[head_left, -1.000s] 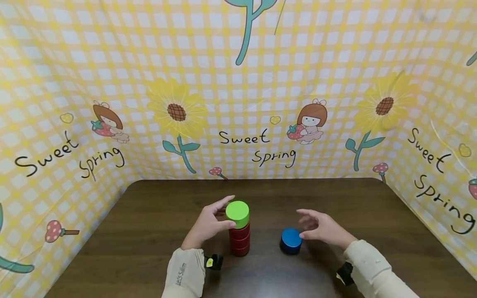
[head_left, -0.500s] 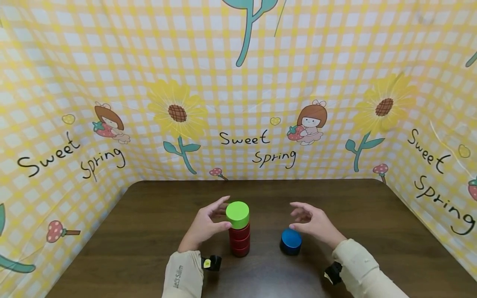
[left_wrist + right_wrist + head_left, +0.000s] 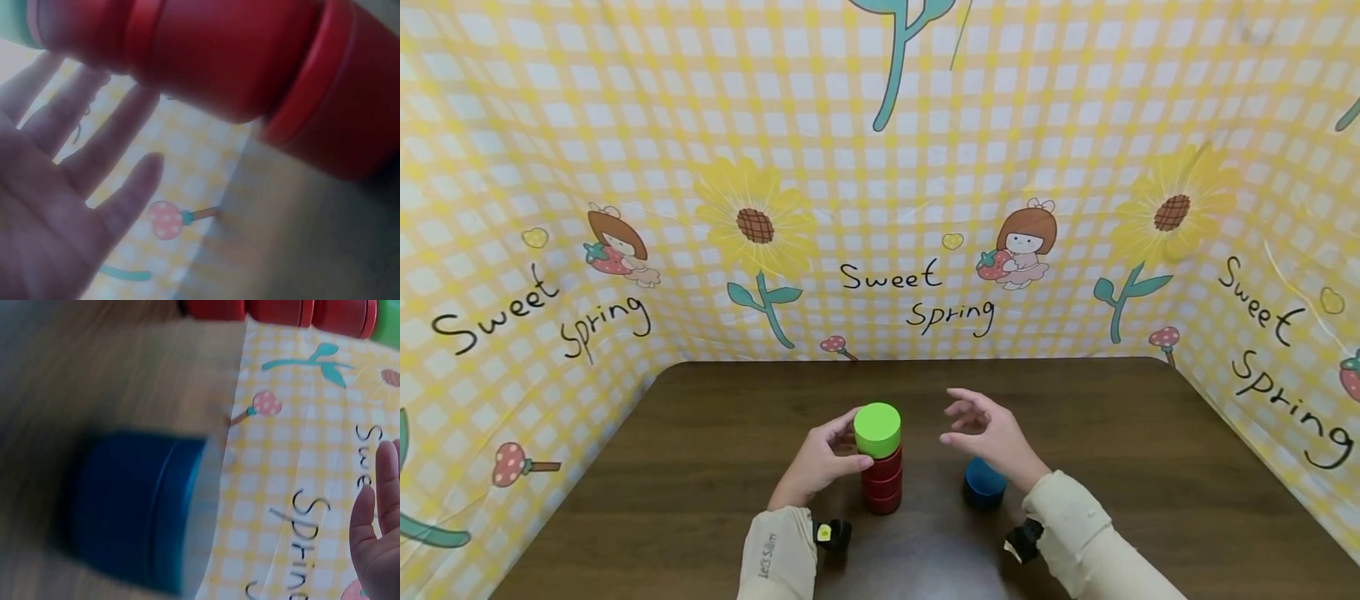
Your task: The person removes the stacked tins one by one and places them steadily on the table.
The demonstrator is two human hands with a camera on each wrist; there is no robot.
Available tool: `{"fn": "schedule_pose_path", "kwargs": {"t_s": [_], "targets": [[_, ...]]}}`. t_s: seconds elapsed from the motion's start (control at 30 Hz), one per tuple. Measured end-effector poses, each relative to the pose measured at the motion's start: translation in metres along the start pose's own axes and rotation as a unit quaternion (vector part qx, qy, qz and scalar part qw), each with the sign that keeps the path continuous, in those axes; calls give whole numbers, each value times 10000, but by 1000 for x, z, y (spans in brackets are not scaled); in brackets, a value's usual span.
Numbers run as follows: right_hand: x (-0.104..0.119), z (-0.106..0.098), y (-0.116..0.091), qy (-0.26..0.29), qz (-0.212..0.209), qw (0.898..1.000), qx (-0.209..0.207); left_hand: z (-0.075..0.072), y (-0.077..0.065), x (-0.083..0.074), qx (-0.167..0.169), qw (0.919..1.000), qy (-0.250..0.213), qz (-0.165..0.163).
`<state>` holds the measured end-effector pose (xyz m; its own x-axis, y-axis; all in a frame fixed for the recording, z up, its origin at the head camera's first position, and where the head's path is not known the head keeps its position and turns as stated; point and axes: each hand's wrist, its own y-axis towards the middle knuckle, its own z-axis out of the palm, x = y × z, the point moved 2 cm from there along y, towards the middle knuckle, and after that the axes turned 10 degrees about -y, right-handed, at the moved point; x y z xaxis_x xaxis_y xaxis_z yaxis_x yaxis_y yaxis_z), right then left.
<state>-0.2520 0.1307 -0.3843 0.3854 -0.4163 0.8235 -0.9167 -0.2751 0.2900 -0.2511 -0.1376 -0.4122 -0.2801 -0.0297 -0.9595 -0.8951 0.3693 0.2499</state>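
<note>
Three red lidded round tins stand in an upright stack, with a green round tin on top. My left hand is at the upper left of this stack, its thumb at the joint below the green tin and its fingers partly hidden behind. In the left wrist view, those fingers are spread and fairly straight beside the red tins. A blue round tin stands apart on the right, partly covered by my right wrist in the head view. Beyond it, my right hand is raised, with loosely bent fingers and nothing in its grasp.
The dark wooden table has rounded far corners. Yellow checked cloth with flowers and lettering surrounds its back and sides. A small black camera strap sits on each wrist.
My right hand has moved left and away from me, from beside the blue tin to beyond it. My left thumb has come in against the stack. The tins stand where they were.
</note>
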Motion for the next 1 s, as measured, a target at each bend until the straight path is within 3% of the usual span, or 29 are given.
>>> {"fn": "schedule_pose_path", "kwargs": {"t_s": [0.27, 0.4, 0.7, 1.0], "targets": [[14, 24, 6, 270, -207, 9994, 64, 6, -1, 4, -280, 9996, -12, -81], [18, 34, 7, 201, -287, 9994, 82, 6, 0, 5, -210, 9997, 84, -71], [26, 55, 5, 324, -7, 9995, -4, 8, 1, 10, -79, 9999, 144, 44], [29, 64, 7, 156, -38, 9997, 169, 10, 1, 10, -86, 9997, 190, 156]]}}
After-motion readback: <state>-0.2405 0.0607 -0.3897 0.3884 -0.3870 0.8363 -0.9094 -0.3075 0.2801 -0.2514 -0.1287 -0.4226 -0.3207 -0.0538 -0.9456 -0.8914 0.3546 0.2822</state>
